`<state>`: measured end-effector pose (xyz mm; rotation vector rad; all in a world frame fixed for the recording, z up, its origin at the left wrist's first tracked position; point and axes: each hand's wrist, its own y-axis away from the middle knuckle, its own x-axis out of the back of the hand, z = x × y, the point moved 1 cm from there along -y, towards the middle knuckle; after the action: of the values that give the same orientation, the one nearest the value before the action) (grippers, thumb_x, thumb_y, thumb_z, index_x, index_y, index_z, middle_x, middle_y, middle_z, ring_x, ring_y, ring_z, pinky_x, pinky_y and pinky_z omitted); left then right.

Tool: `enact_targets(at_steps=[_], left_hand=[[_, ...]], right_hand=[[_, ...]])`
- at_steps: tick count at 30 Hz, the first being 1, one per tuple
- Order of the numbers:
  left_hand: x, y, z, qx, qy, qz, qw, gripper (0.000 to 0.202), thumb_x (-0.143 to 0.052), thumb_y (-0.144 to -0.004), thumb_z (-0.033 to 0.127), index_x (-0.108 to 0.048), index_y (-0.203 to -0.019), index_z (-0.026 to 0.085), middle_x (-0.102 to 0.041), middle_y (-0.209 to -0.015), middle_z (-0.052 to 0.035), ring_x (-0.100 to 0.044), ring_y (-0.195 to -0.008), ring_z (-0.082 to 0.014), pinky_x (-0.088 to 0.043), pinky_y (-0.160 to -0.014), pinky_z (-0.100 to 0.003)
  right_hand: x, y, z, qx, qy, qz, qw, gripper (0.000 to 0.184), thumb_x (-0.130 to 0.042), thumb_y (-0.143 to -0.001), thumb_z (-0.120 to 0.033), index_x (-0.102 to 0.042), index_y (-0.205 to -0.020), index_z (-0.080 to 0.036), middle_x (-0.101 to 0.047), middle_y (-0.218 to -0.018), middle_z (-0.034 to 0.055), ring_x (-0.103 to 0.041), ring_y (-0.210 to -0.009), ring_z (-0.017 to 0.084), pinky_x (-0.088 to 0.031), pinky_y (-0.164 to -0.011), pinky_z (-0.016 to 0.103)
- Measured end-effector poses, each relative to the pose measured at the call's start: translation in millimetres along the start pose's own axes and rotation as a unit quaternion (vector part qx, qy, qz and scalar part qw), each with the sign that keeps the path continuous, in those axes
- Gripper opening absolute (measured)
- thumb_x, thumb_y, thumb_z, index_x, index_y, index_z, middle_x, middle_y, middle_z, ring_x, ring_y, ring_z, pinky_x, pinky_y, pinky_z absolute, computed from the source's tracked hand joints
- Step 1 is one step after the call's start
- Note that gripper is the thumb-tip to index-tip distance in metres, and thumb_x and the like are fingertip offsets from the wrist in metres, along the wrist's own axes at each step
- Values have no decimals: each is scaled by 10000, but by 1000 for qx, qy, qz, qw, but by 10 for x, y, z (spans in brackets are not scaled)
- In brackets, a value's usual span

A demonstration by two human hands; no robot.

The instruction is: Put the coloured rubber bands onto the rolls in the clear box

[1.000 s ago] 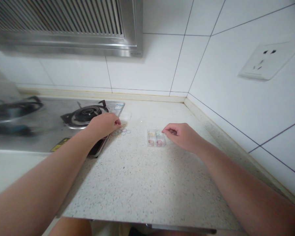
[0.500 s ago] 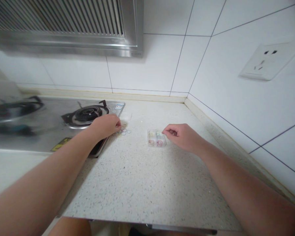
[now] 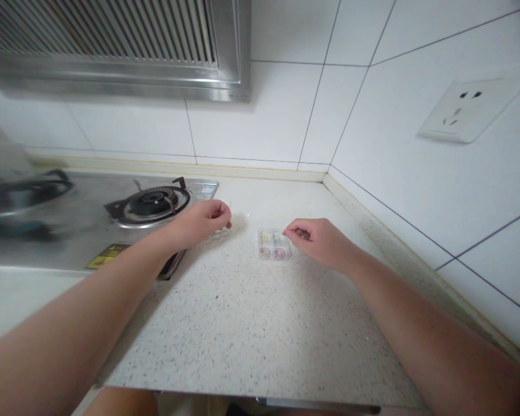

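Note:
A small clear plastic box (image 3: 274,257) with compartments sits on the speckled counter, thin coloured rings showing inside it, reddish ones in the near compartments and yellow and green ones in the far. My right hand (image 3: 314,240) pinches the box at its far right edge. To the left, my left hand (image 3: 208,221) is raised over the counter with thumb and fingers pressed together; whatever is between them is too small to make out. Several thin loose rings (image 3: 219,235), like little elastic bands, lie under and beside it, partly covered by the hand.
A steel gas stove (image 3: 82,231) with a black burner (image 3: 153,201) adjoins the counter (image 3: 251,323) on the left. A range hood (image 3: 234,86) overhangs it. White tiled walls meet at the back right corner, with a socket (image 3: 463,112) on the right wall.
My left hand has moved right and lifted from the loose rings, toward the box. My right hand stays at the box's edge. The view has shifted slightly.

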<state>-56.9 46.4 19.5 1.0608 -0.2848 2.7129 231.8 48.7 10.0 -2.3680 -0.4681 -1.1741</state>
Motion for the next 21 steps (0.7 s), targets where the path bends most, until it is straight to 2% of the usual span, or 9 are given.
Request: enact_targets(at_steps=[2, 5, 9, 12, 16, 21], left_hand=[[-119, 41, 130, -4, 71, -26, 997, 234, -497, -918, 374, -551, -858, 155, -630, -802, -33, -415, -528, -75, -324, -482, -213], [-312, 119, 328, -15, 171, -56, 984, 226, -518, -912, 372, -525, -858, 152, -592, -783, -18, -428, -551, -71, -336, -487, -197], [-494, 205, 486, -23, 247, -90, 965, 230, -525, -913, 383, -515, -880, 155, -571, -771, 3, -417, -539, -66, -306, -469, -192], [-555, 228, 510, -24, 265, -92, 959, 233, -537, -914, 381, -522, -879, 151, -567, -771, 9, -416, -532, -61, -310, -472, -194], [-642, 226, 471, -15, 312, -66, 948, 240, -556, -912, 392, -525, -887, 155, -568, -746, 14, -414, -515, -57, -292, -461, -192], [-780, 223, 399, -6, 354, -77, 932, 296, -567, -910, 458, -548, -887, 163, -459, -615, 50, -321, -458, -50, -193, -423, -197]], right_hand=[[-22, 2, -37, 2, -39, 6, 999, 240, -530, -893, -334, -715, -886, -181, -662, -732, 20, -530, -598, 109, -366, -563, 246], [-77, 11, -122, 2, -115, 14, 993, 238, -542, -895, -343, -708, -928, -176, -648, -709, 11, -507, -566, 99, -357, -526, 233], [-155, 35, -252, 14, -213, -14, 977, 228, -548, -906, -342, -686, -945, -165, -662, -753, 23, -550, -622, 109, -416, -575, 238], [-173, 56, -313, 25, -234, -21, 972, 222, -535, -919, -334, -677, -920, -163, -647, -729, 20, -549, -630, 109, -416, -571, 236], [-165, 60, -321, 21, -256, -16, 966, 211, -553, -911, -324, -679, -907, -155, -654, -737, 23, -549, -621, 103, -421, -560, 232], [-161, 46, -284, -1, -272, -4, 962, 178, -588, -890, -301, -684, -892, -151, -653, -704, 14, -563, -603, 97, -425, -541, 219]])
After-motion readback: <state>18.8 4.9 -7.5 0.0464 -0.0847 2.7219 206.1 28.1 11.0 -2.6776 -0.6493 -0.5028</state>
